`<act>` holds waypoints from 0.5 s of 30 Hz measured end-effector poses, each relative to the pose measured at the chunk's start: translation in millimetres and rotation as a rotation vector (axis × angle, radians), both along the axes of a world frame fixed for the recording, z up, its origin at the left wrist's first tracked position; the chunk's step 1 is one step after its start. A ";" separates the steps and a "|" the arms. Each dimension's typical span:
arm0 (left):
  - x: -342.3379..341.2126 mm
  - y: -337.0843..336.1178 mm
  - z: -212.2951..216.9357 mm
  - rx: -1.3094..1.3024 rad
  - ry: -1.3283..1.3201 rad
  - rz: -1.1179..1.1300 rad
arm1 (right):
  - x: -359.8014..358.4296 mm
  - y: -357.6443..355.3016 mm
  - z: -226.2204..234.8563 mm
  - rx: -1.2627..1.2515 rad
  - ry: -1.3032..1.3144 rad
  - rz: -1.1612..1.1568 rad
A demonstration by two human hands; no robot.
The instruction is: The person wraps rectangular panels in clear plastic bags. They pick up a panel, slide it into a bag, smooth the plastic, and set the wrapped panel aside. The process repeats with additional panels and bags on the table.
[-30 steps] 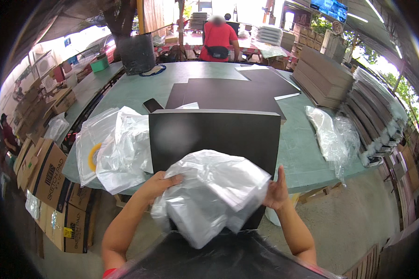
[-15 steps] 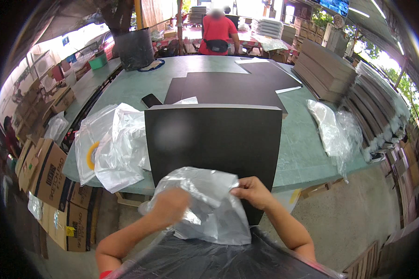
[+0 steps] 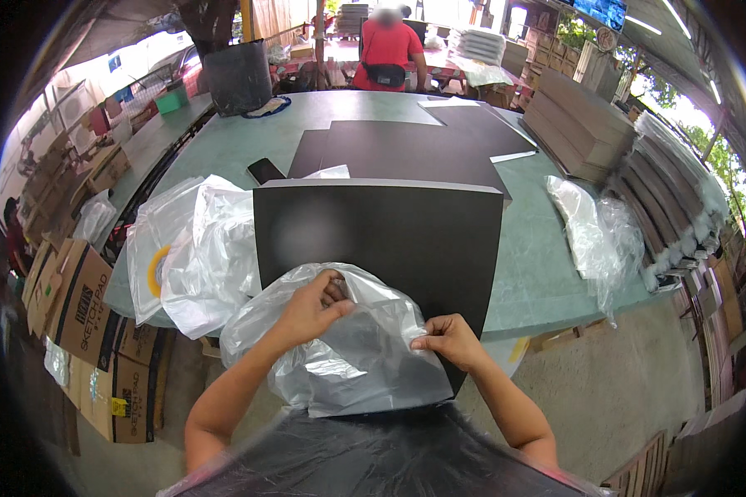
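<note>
Hands at work over a clear plastic bag [image 3: 352, 356] at the near edge of a green bench [image 3: 547, 273], seen from my head camera looking down. On my left, stacked brown cardboard boxes [image 3: 75, 306] stand on the floor beside the bench, and a heap of loose clear plastic bags [image 3: 199, 248] with a yellow tape roll [image 3: 153, 271] lies on the bench corner. My left hand [image 3: 311, 306] is clenched on the bag's upper lip, pulling the mouth apart. In the middle, a large black board [image 3: 381, 236] lies flat on the bench, its near end touching the bag; the bag covers only that near corner region, so I judge the bagging as barely begun, with nearly all of the board uncovered. My right hand [image 3: 449, 340] pinches the bag's right edge between thumb and fingers. Beyond the board lie more black sheets [image 3: 406, 149] and a dark phone [image 3: 265, 171]. To the right, another crumpled clear bag [image 3: 593, 236] rests on the bench, then stacks of flat boards [image 3: 576, 124]. At the far end stands a person in a red shirt [image 3: 387, 54]. The board's far length and the bag heap close beside it could hinder sliding the bag on.
</note>
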State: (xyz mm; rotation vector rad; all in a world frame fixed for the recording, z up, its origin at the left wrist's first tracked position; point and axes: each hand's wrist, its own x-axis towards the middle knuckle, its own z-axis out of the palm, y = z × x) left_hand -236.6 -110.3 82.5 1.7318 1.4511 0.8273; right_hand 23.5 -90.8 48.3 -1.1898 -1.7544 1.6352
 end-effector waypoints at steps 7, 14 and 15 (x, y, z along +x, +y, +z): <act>52.0 -27.5 10.2 -0.053 -0.019 -0.171 | -47.9 -10.6 -16.8 -0.294 0.374 -0.346; 40.4 -25.6 2.2 -0.055 -0.074 -0.288 | -37.8 -15.6 11.8 -0.241 0.513 -0.029; 33.4 -27.3 -16.5 0.126 -0.001 -0.216 | -38.5 -14.0 16.5 -0.296 0.643 -0.094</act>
